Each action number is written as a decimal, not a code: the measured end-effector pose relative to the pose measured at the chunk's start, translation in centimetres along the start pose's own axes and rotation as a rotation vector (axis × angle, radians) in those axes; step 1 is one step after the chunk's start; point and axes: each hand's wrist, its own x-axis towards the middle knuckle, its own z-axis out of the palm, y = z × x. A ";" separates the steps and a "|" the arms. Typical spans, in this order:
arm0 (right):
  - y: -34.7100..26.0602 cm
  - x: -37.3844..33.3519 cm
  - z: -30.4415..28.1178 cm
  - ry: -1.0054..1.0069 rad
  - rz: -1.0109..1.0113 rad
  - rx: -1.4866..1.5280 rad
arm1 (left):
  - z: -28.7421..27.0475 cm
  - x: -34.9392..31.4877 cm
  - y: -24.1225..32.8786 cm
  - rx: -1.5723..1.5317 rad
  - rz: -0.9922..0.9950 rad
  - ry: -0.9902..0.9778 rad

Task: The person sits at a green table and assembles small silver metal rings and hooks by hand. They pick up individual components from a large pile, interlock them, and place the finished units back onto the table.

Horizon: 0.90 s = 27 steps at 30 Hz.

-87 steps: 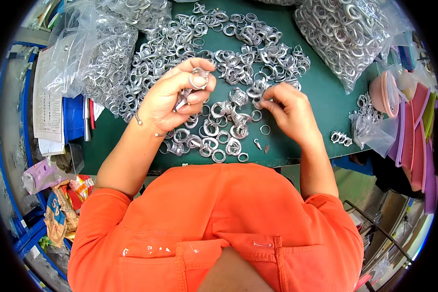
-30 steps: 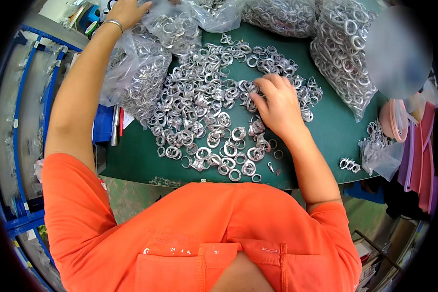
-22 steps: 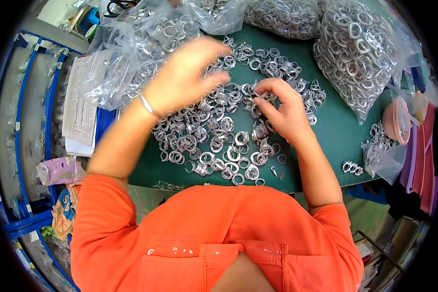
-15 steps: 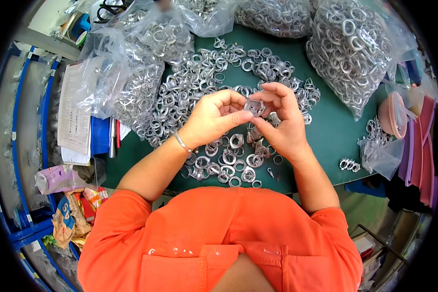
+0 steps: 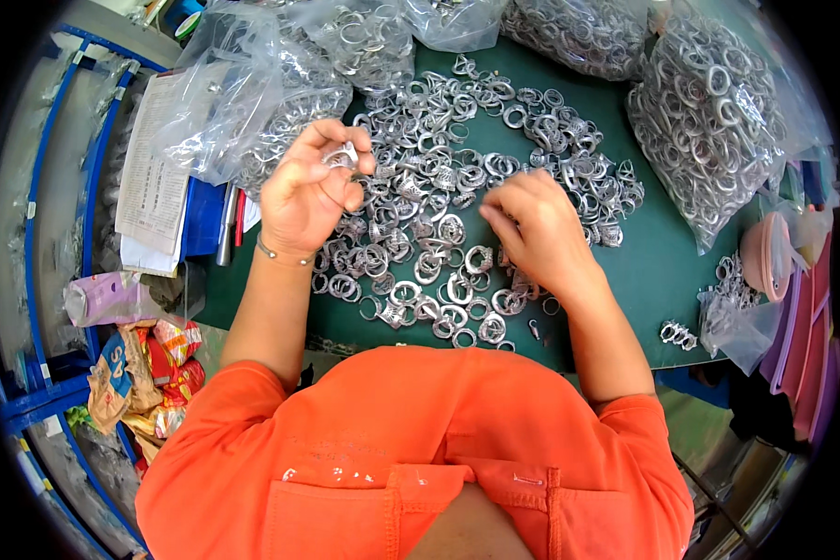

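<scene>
Shiny metal ring (image 5: 342, 155), seemingly pinched in left hand (image 5: 310, 191) fingertips.

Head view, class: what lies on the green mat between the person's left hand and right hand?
In the head view, loose silver metal rings cover the green mat between the left hand, which pinches one ring, and the right hand resting on the pile.

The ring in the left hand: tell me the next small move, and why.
Probably carry it left to the open bag. The left hand holds one silver ring raised above the loose pile, while the right hand rests on the pile.
</scene>
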 end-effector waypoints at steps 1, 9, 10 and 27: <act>0.0 1.1 0.6 0.036 -0.015 -0.010 | 0.3 -0.1 -0.2 -0.007 -0.020 0.050; -1.0 3.8 3.2 -0.006 -0.009 -0.307 | 1.6 -0.4 -3.7 1.684 0.167 0.273; -0.9 3.6 3.6 0.044 -0.003 -0.313 | 1.6 -0.5 -4.2 1.792 0.184 0.260; 2.2 -1.7 -1.7 0.064 0.491 1.512 | 5.9 -2.1 -5.9 0.191 -0.227 0.260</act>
